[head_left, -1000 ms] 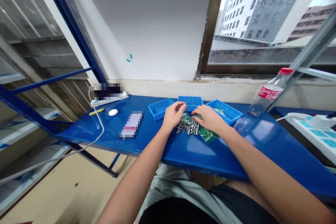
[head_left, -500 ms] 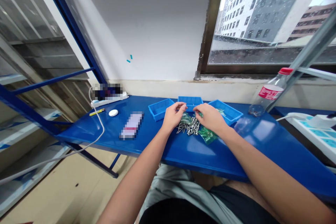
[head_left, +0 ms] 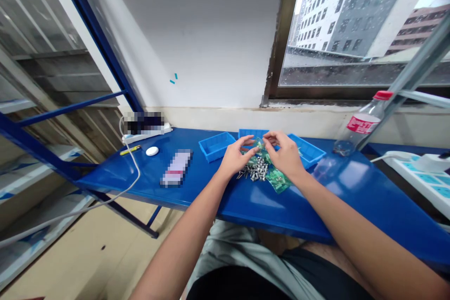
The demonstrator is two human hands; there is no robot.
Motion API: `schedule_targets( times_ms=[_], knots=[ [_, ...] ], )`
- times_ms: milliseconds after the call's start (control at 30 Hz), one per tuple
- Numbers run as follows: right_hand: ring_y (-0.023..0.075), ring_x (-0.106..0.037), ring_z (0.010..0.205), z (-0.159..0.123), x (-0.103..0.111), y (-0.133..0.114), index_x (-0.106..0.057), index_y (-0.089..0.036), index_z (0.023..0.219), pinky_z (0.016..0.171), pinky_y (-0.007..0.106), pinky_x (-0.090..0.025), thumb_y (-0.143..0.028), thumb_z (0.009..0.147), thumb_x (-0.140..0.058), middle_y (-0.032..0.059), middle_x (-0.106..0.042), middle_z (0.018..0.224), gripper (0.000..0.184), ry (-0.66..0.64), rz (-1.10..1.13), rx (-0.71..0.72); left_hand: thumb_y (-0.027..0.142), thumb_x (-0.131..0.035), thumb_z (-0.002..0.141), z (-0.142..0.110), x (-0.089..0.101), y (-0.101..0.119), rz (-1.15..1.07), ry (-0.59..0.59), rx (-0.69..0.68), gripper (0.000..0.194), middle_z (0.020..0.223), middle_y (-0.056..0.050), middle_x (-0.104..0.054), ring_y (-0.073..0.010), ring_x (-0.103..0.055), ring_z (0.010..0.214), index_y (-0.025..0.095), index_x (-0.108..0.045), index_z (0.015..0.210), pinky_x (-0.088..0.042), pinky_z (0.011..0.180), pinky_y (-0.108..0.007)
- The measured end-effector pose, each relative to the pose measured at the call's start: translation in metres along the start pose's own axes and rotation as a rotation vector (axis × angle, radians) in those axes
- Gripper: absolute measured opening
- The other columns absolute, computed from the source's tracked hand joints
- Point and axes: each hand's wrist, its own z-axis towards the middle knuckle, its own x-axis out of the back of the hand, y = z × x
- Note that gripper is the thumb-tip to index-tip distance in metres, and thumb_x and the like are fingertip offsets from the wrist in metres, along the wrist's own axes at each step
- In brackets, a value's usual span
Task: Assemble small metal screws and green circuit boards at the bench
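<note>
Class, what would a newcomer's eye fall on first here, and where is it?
Probably the shiny heap of metal parts on the blue table, between the left hand and right hand. Next, the red-capped bottle standing toward the table's back right. Beyond the hands, three blue bins also catch the eye.

Glossy blue table (head_left: 376, 192) and its scatter
Metal parts (head_left: 259, 170) lie heaped beside green packets (head_left: 279, 183); three blue trays (head_left: 211, 155) stand behind, a bottle (head_left: 362, 124) to the right, leftward a blurred flat object (head_left: 176, 168), white oval object (head_left: 152, 151) and yellow tool (head_left: 127, 151).
</note>
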Motion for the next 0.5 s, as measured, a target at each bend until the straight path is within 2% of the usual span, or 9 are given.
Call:
schedule_targets(
  times_ms=[167, 300, 367, 500],
  knots=[
    [0.0245, -0.073, 0.089, -0.002, -0.006, -0.002, -0.066, -0.022, 0.105, 0.084, 0.041, -0.062, -0.044, 0.095, -0.065, 0.0088, -0.074, 0.098, 0.025, -0.045, 0.241, -0.179, 0.034, -0.078, 0.087, 0.002, 0.001, -0.005, -0.169, -0.018, 0.064, 0.048, 0.098, -0.01, -0.076, -0.0199, -0.073, 0.089, 0.014, -0.065, 0.128, -0.058, 0.083, -0.032],
    [0.0242, -0.073, 0.097, -0.002, -0.01, 0.003, -0.063, -0.021, 0.119, 0.084, 0.038, -0.063, -0.048, 0.086, -0.077, 0.0106, -0.074, 0.108, 0.044, -0.072, 0.414, -0.303, 0.035, -0.079, 0.086, 0.004, 0.001, -0.009, -0.242, -0.005, 0.057, 0.044, 0.096, -0.009, -0.073, -0.0172, -0.071, 0.087, 0.013, -0.066, 0.12, -0.057, 0.082, -0.028],
    [0.0238, -0.073, 0.096, -0.002, -0.011, 0.006, -0.062, -0.02, 0.124, 0.082, 0.037, -0.063, -0.048, 0.08, -0.082, 0.01, -0.074, 0.107, 0.055, -0.112, 0.444, -0.349, 0.037, -0.079, 0.086, 0.005, 0.001, -0.011, -0.254, 0.01, 0.043, 0.043, 0.096, -0.009, -0.072, -0.0166, -0.071, 0.087, 0.013, -0.066, 0.12, -0.057, 0.083, -0.028],
    [0.0207, -0.072, 0.079, -0.001, -0.011, 0.008, -0.067, -0.018, 0.117, 0.075, 0.036, -0.062, -0.048, 0.078, -0.083, 0.0066, -0.075, 0.091, 0.052, -0.181, 0.489, -0.421, 0.038, -0.079, 0.086, 0.005, 0.001, -0.013, -0.275, 0.039, 0.051, 0.045, 0.096, -0.008, -0.072, -0.0166, -0.071, 0.087, 0.013, -0.064, 0.121, -0.056, 0.083, -0.028]
  ],
)
